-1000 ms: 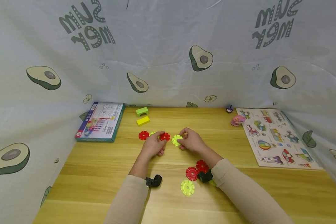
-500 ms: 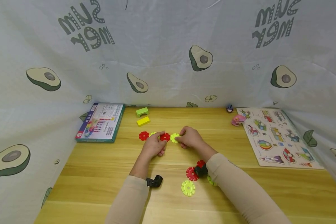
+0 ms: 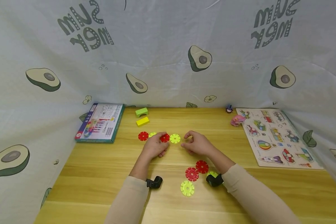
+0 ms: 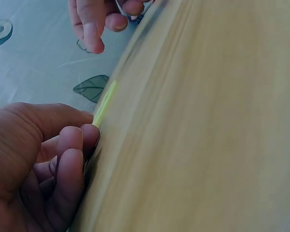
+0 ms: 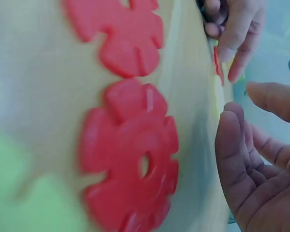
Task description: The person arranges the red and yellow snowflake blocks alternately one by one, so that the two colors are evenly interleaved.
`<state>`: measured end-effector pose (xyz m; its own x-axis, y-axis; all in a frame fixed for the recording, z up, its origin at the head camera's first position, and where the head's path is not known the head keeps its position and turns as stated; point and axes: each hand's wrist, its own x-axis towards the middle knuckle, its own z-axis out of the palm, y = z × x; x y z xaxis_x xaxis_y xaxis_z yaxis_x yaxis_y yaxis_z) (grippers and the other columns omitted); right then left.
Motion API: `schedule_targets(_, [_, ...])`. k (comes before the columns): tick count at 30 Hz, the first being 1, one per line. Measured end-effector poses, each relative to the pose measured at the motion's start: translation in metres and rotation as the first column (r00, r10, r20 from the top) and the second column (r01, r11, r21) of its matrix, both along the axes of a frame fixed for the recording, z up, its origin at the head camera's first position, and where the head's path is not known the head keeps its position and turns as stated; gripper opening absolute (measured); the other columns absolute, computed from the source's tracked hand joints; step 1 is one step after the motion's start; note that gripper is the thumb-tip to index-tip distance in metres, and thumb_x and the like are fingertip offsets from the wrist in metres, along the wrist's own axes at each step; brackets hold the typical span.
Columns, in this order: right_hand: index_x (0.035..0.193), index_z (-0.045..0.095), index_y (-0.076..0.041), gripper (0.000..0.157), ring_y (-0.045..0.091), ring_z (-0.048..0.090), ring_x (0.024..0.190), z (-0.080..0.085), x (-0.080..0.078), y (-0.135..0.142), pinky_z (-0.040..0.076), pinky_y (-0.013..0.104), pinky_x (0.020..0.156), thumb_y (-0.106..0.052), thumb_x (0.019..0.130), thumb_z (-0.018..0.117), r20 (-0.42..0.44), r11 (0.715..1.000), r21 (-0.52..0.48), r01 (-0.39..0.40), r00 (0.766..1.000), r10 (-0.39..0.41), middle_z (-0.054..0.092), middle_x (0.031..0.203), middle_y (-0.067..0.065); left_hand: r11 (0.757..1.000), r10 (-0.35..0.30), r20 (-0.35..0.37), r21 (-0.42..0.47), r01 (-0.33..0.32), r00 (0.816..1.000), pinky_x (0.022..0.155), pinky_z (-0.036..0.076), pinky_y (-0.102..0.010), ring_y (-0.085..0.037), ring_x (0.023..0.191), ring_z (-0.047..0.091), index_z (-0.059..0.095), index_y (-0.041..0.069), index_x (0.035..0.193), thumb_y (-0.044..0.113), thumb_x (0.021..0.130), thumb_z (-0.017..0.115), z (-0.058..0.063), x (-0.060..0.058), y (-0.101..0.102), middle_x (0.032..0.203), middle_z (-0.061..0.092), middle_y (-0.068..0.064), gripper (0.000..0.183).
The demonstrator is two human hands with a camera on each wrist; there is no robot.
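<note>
In the head view a row of notched plastic discs lies on the table: a red disc (image 3: 143,136), a yellow-green disc (image 3: 152,134) partly hidden by my left hand, a second red disc (image 3: 165,137) and a yellow-green disc (image 3: 175,138) at the right end. My left hand (image 3: 154,146) holds the second red disc, its thumb and index finger at opposite edges. Just right of the end disc is my right hand (image 3: 198,143), thumb and fingers apart with nothing between them. The right wrist view shows that gap too, near the left hand (image 5: 239,34).
Nearer me lie more discs: two red ones (image 3: 191,174) (image 3: 202,167) and two yellow-green ones (image 3: 187,188) (image 3: 212,175). A box (image 3: 100,123) is at left, with a green block (image 3: 142,112) and yellow block (image 3: 142,121). A picture board (image 3: 277,137) and pink toy (image 3: 237,120) are at right.
My right hand moved the yellow-green disc left against the held red disc, then let go and drew back rightward. The left hand has stayed nearly still.
</note>
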<state>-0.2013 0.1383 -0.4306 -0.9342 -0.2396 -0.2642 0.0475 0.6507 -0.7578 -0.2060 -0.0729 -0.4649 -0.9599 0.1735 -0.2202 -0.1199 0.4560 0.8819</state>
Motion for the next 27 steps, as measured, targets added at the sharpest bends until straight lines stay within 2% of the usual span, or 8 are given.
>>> schedule_targets(3, [0.110,0.054,-0.007,0.037,0.023,0.056,0.053,0.002,0.014,0.008,0.046,0.029,0.045,-0.025,0.083,0.070,0.005,0.999,-0.017,-0.035,0.999,0.035,0.057,0.066,0.009,1.000,-0.028,0.002,-0.009,0.028,1.000,0.042,0.051,-0.031,-0.020,0.042,0.056,0.046,0.018,0.136,0.022,0.085,0.065,0.003,0.002,0.010,0.058,0.059,-0.009,0.054])
schedule_targets(7, [0.109,0.058,-0.009,0.036,0.020,0.053,0.048,0.004,0.032,0.020,0.045,0.029,0.042,-0.023,0.080,0.073,0.000,0.996,-0.017,-0.082,0.997,0.082,0.055,0.067,0.008,0.998,-0.063,-0.002,0.008,0.063,0.998,0.042,0.051,-0.031,-0.019,0.043,0.057,0.044,0.018,0.137,0.022,0.085,0.066,0.004,0.001,0.027,0.058,0.059,-0.008,0.056])
schedule_targets(11, [0.110,0.060,-0.013,0.036,0.014,0.048,0.044,0.005,0.047,0.029,0.042,0.027,0.040,-0.027,0.079,0.073,0.011,0.983,0.006,-0.182,0.983,0.182,0.054,0.066,0.004,0.998,-0.042,-0.003,0.042,0.042,0.999,0.042,0.052,-0.031,-0.019,0.043,0.057,0.044,0.021,0.137,0.023,0.085,0.066,0.001,-0.001,0.038,0.057,0.058,-0.008,0.057])
schedule_targets(15, [0.115,0.060,-0.014,0.041,0.012,0.047,0.046,0.002,0.059,0.035,0.042,0.026,0.042,-0.029,0.079,0.073,0.034,0.960,0.001,-0.279,0.960,0.279,0.055,0.064,0.001,0.997,-0.016,-0.005,0.070,0.017,1.000,0.042,0.052,-0.033,-0.020,0.042,0.057,0.045,0.022,0.137,0.021,0.086,0.065,-0.005,-0.002,0.039,0.055,0.057,-0.009,0.054])
schedule_targets(20, [0.118,0.061,-0.019,0.047,0.011,0.047,0.052,-0.002,0.068,0.038,0.039,0.024,0.044,-0.031,0.076,0.076,0.028,0.948,0.037,-0.316,0.949,0.316,0.054,0.064,-0.001,0.997,-0.028,-0.017,0.066,0.029,0.999,0.041,0.052,-0.034,-0.020,0.041,0.057,0.043,0.020,0.139,0.019,0.088,0.062,-0.005,-0.002,0.039,0.054,0.057,-0.010,0.054])
schedule_targets(27, [0.115,0.062,-0.022,0.044,0.010,0.047,0.054,-0.006,0.069,0.040,0.039,0.024,0.046,-0.030,0.074,0.077,0.004,0.929,0.077,-0.362,0.932,0.363,0.053,0.065,-0.003,0.998,-0.008,0.009,0.059,0.007,1.000,0.042,0.052,-0.034,-0.020,0.040,0.057,0.043,0.020,0.139,0.017,0.088,0.060,-0.002,-0.001,0.040,0.054,0.057,-0.010,0.053])
